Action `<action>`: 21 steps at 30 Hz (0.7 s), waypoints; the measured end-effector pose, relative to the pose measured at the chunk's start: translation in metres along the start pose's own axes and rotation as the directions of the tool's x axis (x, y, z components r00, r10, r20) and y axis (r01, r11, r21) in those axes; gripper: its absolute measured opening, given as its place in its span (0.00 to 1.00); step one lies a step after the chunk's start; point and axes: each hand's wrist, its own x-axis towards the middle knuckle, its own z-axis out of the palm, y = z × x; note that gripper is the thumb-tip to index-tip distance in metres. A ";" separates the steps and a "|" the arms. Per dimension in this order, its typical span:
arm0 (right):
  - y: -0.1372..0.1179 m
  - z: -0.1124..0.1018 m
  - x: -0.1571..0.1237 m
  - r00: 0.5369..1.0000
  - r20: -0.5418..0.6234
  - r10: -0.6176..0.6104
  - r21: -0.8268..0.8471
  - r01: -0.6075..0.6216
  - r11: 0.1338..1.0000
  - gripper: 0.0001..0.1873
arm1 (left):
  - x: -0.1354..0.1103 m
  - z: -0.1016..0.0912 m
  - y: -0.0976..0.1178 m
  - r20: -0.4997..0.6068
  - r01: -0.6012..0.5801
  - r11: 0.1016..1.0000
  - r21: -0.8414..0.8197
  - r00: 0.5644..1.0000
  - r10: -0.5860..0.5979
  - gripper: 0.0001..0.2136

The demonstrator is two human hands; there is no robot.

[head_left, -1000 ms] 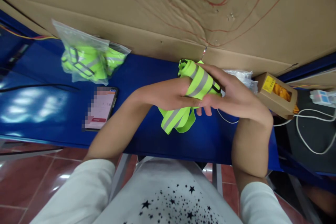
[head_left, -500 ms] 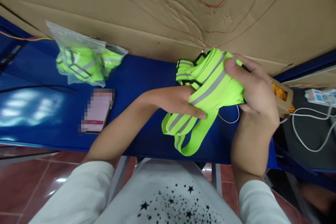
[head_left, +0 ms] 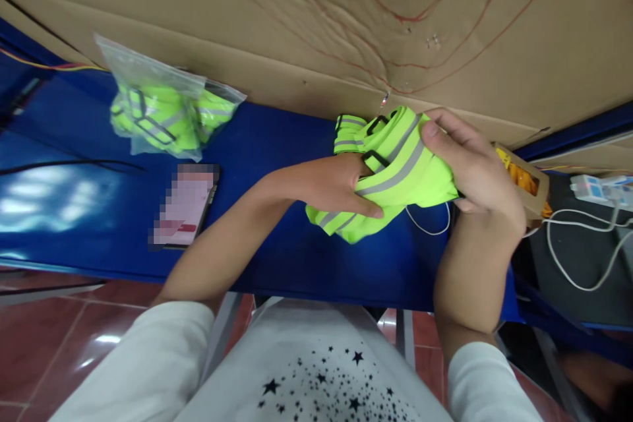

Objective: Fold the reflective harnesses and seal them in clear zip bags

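Note:
Between both hands is a bundled neon-yellow reflective strap point(head_left: 410, 175) with grey stripes and black buckles. My left hand point(head_left: 341, 186) grips its left side, thumb across the front and the other fingers hidden behind the folds. My right hand point(head_left: 475, 161) is closed round the right end, thumb on top of the band. Beneath my left hand a folded part of the strap sticks out to the lower left. Just behind the bundle, another rolled piece of neon strap point(head_left: 350, 134) shows against the cardboard; whether it is joined to the held one I cannot tell.
Two clear zip bags point(head_left: 163, 115) of neon straps lie at the back left of the blue table point(head_left: 277, 250). A phone point(head_left: 185, 204) lies in front of them. To the right stand a small cardboard box point(head_left: 531, 184) and a power strip point(head_left: 601, 190) with white cables.
The strap loop that hung low under my left hand has been drawn up and folded against the bundle. Both hands keep their hold in nearly the same place.

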 end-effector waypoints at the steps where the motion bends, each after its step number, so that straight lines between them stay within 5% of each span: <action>1: 0.003 0.002 0.003 0.999 0.037 -0.005 -0.022 0.006 1.000 0.17 | -0.001 0.001 0.002 -0.025 -0.016 1.000 0.001 1.000 0.016 0.13; 7: 0.010 0.010 0.011 0.968 -0.059 -0.242 -0.226 0.223 0.948 0.19 | 0.000 -0.001 0.012 -0.132 0.001 1.000 -0.009 0.991 -0.002 0.11; 12: -0.004 0.014 -0.003 0.954 0.209 -0.216 -0.420 0.287 0.861 0.24 | 0.004 0.000 0.007 -0.119 -0.009 1.000 -0.021 0.993 0.007 0.09; 14: -0.005 0.020 -0.004 0.954 0.230 -0.193 -0.451 0.280 0.847 0.27 | 0.004 0.002 0.009 -0.156 -0.022 0.998 -0.063 0.988 0.012 0.10; 17: -0.004 0.027 -0.001 0.963 0.113 -0.243 -0.447 0.268 0.854 0.28 | 0.005 0.007 0.013 -0.213 0.025 0.953 -0.301 0.973 -0.092 0.11; 21: -0.003 0.026 0.002 0.922 -0.031 -0.386 -0.441 0.334 0.833 0.25 | 0.011 0.018 0.011 -0.130 0.106 0.755 -0.647 0.960 -0.247 0.17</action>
